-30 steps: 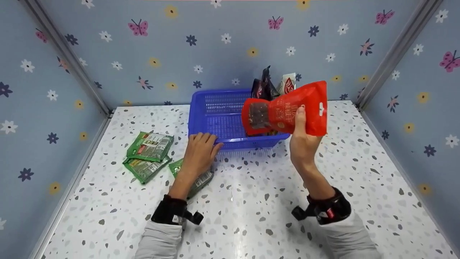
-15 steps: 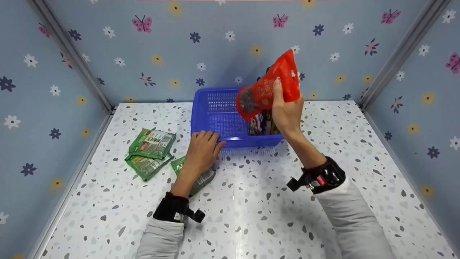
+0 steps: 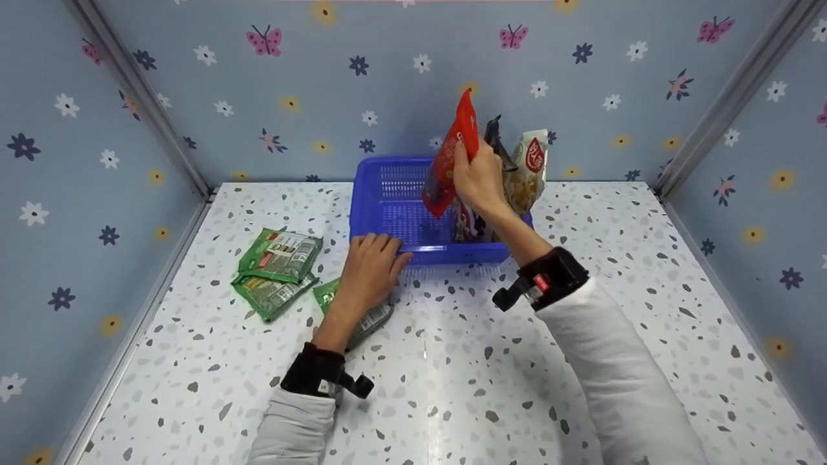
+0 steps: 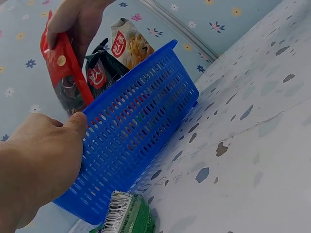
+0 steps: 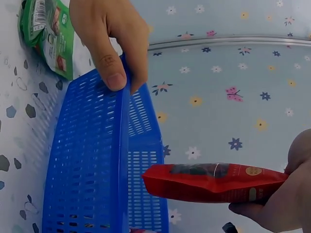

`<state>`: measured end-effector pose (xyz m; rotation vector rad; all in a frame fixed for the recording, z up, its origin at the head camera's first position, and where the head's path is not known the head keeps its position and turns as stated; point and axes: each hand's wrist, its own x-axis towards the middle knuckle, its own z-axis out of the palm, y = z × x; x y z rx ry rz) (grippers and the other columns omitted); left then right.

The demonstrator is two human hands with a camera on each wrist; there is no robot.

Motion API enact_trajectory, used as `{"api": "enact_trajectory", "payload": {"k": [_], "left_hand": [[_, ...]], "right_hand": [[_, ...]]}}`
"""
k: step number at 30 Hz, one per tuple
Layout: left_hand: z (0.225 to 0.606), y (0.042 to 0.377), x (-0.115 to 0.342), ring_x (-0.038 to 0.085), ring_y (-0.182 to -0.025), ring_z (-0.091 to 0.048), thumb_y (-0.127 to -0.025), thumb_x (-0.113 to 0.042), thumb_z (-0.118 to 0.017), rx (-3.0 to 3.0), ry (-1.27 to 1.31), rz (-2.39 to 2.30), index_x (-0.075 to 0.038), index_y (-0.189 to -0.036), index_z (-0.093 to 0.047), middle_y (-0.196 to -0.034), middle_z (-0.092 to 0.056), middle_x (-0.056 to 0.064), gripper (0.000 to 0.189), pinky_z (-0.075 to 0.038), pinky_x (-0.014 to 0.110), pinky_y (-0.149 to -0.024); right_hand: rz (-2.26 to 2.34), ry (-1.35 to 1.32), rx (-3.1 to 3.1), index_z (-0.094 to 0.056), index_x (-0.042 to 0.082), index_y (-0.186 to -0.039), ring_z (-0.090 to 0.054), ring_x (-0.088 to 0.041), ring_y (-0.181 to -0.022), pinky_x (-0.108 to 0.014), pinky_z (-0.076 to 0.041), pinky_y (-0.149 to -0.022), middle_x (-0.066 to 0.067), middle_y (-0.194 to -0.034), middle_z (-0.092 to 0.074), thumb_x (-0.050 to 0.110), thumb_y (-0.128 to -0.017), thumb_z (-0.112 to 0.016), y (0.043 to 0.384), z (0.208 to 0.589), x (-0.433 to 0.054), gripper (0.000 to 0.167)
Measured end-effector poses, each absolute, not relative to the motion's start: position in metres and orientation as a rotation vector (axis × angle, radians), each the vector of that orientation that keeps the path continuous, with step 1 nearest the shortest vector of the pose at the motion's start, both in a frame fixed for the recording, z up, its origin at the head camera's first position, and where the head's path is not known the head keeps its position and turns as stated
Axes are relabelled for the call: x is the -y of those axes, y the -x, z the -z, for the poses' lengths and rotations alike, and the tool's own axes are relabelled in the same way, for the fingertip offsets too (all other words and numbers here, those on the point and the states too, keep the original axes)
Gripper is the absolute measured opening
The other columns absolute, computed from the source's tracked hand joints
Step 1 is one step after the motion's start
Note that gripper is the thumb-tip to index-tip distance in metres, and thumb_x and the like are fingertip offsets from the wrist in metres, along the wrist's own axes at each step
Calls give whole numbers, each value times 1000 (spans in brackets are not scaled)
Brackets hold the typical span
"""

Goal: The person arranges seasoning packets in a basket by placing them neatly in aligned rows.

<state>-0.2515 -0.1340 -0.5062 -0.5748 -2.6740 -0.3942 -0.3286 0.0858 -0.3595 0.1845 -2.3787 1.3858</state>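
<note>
A red snack pouch (image 3: 447, 165) with a see-through window hangs upright over the blue plastic basket (image 3: 436, 256). My right hand (image 3: 479, 177) grips it near its top. In the right wrist view the pouch's (image 5: 209, 183) lower end is close to the basket's rim. My left hand (image 3: 371, 265) holds the basket's front rim near the left corner, fingers over the edge and thumb outside. Inside the basket's right part stand a dark pouch (image 4: 103, 72) and a white pouch (image 3: 531, 169) with a red label.
Two green packets (image 3: 281, 256) overlap on the speckled table (image 3: 213, 361) left of the basket. Another green packet (image 3: 371, 321) lies partly under my left forearm. A flowered wall (image 3: 387, 71) rises right behind the basket, with side walls at left and right.
My right hand has carried the red pouch leftward over the basket and turned it more upright. The white pouch shows again on the right. My left hand keeps its hold on the rim.
</note>
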Motion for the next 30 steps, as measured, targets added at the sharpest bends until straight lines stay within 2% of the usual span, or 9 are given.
{"api": "enact_trajectory", "payload": {"k": [2,6,11,14,21,30], "left_hand": [[506,251,134,34,-110,-67,-119,-44,-54,2682,569,383,-9,-128,-73,-117,-76,13,41,-51,52,-103],[506,251,134,33,-111,-67,-120,-46,-52,2682,564,365,-10,-128,-72,-118,-76,12,42,-51,51,-104],[507,250,134,34,-111,-67,-121,-48,-48,2665,567,334,-10,-127,-72,-117,-75,12,46,-50,52,-103],[507,249,134,35,-111,-67,-121,-48,-47,2662,566,328,-9,-128,-71,-117,-75,13,46,-50,52,-103],[507,249,133,35,-113,-68,-121,-49,-46,2673,573,346,-10,-130,-71,-118,-75,13,47,-51,52,-103],[506,249,135,34,-114,-67,-121,-50,-46,2681,568,357,-10,-134,-71,-121,-76,12,49,-51,52,-104]], "right_hand": [[-1360,-206,2411,-71,-2,-135,-82,-35,-95,-43,-65,-76,-25,-115,-83,23,-119,-49,340,365,-84,36],[-1295,-200,2466,-71,4,-136,-82,-33,-100,-45,-66,-81,-21,-116,-82,23,-120,-48,373,387,-81,34],[-1161,-270,2490,-69,0,-133,-82,-38,-105,-52,-66,-93,-21,-114,-81,23,-121,-45,402,411,-77,36],[-1143,-319,2481,-67,-4,-131,-81,-42,-105,-56,-65,-95,-24,-112,-79,19,-121,-44,404,413,-72,34],[-1168,-271,2535,-65,-8,-130,-76,-45,-110,-58,-61,-101,-25,-113,-74,12,-121,-44,381,397,-64,30],[-1192,-210,2577,-64,-9,-134,-75,-49,-122,-60,-58,-109,-29,-120,-76,15,-121,-45,389,404,-61,33]]}}
